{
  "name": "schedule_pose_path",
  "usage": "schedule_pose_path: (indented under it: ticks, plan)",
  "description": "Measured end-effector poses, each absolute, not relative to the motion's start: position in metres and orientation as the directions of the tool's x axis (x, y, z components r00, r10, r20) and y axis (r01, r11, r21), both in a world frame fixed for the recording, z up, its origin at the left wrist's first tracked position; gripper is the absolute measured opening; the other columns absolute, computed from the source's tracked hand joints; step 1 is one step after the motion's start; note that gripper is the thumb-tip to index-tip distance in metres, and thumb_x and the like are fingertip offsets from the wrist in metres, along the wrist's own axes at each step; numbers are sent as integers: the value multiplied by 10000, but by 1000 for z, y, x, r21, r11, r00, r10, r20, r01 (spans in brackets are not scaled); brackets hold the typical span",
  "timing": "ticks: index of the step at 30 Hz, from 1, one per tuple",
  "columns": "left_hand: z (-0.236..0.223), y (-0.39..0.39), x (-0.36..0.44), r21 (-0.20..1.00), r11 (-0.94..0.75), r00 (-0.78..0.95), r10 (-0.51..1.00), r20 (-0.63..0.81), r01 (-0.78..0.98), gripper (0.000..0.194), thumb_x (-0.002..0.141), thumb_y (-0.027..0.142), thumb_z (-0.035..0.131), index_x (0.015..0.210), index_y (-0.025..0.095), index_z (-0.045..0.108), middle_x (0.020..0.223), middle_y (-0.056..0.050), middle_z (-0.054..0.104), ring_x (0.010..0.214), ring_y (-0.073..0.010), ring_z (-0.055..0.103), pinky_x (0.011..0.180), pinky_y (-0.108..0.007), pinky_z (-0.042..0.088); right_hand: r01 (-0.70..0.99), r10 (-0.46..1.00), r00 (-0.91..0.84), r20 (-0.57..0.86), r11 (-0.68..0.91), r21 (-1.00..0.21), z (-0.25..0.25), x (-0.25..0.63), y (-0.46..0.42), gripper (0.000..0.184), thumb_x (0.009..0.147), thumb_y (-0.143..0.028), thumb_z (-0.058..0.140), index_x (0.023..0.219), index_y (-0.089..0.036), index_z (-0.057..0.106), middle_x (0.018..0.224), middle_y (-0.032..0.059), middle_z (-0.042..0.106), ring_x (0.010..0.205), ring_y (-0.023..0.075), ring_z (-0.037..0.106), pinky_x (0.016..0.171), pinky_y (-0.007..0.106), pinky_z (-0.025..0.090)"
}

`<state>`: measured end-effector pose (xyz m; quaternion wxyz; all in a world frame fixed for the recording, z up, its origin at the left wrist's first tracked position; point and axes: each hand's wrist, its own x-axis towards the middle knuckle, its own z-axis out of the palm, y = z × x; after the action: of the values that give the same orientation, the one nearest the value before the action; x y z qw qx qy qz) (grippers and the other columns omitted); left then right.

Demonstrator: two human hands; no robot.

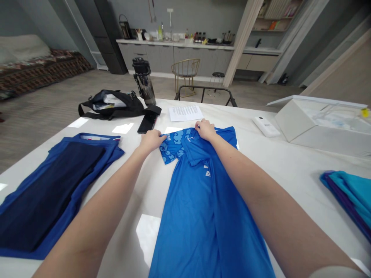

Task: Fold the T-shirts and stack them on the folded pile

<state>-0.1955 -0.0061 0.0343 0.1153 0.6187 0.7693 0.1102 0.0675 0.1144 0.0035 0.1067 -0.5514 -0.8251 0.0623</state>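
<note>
A bright blue T-shirt with a lighter cloud pattern on its sleeve lies lengthwise on the white table, partly folded over itself. With fingers pinched, my left hand grips the end of the patterned sleeve at the shirt's far left. My right hand is closed on the shirt's far edge, near the shoulder; its fingertips are partly hidden. White print shows on the chest, below the folded sleeve. Left of my left forearm lie folded clothes, dark navy fabric on top of a blue garment.
Behind my hands are a printed sheet, a black phone, a black bag and a dark bottle. Toward the right are a white device, an open white box and folded teal clothes. A chair frame stands beyond.
</note>
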Motion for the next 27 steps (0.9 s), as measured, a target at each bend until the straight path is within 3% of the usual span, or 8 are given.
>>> schedule_pose_path:
  ticks: [5, 8, 11, 15, 17, 20, 23, 27]
  plan:
    - [89, -12, -162, 860, -60, 20, 998, 58, 507, 381, 829, 517, 674, 666, 184, 585, 647, -12, 595, 653, -146, 545, 647, -271, 416, 836, 908, -361, 214, 416, -357, 14, 87, 120, 191, 999, -305, 549, 1095, -238, 700, 1201, 120, 611, 1135, 288, 545, 953, 454, 458]
    - [122, -12, -104, 942, -171, 177, 976, 123, 289, 383, 835, 504, 699, 696, 173, 568, 661, 1, 582, 644, -118, 549, 657, -253, 433, 784, 908, -327, 260, 415, -462, 24, 118, 124, 195, 971, -305, 587, 1083, -212, 717, 1143, 94, 635, 1035, 228, 588, 923, 359, 470]
    - [135, -4, -43, 953, -171, 388, 920, 63, 252, 406, 897, 556, 632, 824, 157, 645, 765, -36, 668, 693, -139, 623, 691, -268, 482, 781, 941, -221, 257, 329, -531, 32, 167, 122, 238, 939, -298, 612, 1096, -173, 741, 1048, 75, 694, 925, 196, 617, 878, 305, 468]
    - [110, 26, -5, 815, -214, 415, 909, -35, 538, 373, 991, 451, 491, 959, 154, 713, 919, -90, 743, 783, -186, 688, 758, -302, 531, 792, 998, -53, 28, 59, -608, 35, 241, 101, 308, 946, -374, 593, 995, -135, 783, 871, 66, 735, 786, 174, 619, 743, 266, 456]
    - [85, 46, -6, 568, -273, 312, 950, 31, 776, 257, 962, 302, 535, 1033, 167, 742, 993, -96, 743, 948, -217, 693, 902, -305, 522, 781, 990, -107, -87, 30, -624, 32, 267, 83, 371, 961, -436, 569, 935, -137, 788, 836, 66, 739, 747, 165, 617, 687, 252, 443]
    - [47, 70, -11, 313, -304, 324, 946, -12, 900, 433, 975, 219, 466, 1369, 268, 639, 1224, -100, 666, 1136, -245, 654, 1034, -351, 484, 809, 972, -199, -121, 94, -580, 25, 279, 50, 450, 926, -583, 600, 869, -172, 773, 809, 52, 736, 752, 171, 637, 666, 247, 431]
    - [24, 86, -8, 232, -359, 380, 923, -54, 904, 497, 1010, 237, 386, 1474, 327, 540, 1275, -104, 600, 1174, -254, 632, 1073, -389, 465, 880, 976, -184, -113, 113, -461, 20, 269, 17, 536, 846, -734, 630, 810, -209, 734, 800, 51, 729, 761, 193, 650, 651, 261, 415]
    - [12, 100, -1, 175, -330, 354, 926, -131, 928, 384, 1014, 319, 406, 1321, 299, 636, 1289, -118, 572, 1214, -299, 590, 1072, -452, 456, 926, 987, -133, -94, 90, -367, 19, 254, -13, 492, 839, -720, 656, 862, -231, 706, 878, 63, 743, 795, 213, 664, 627, 271, 388]
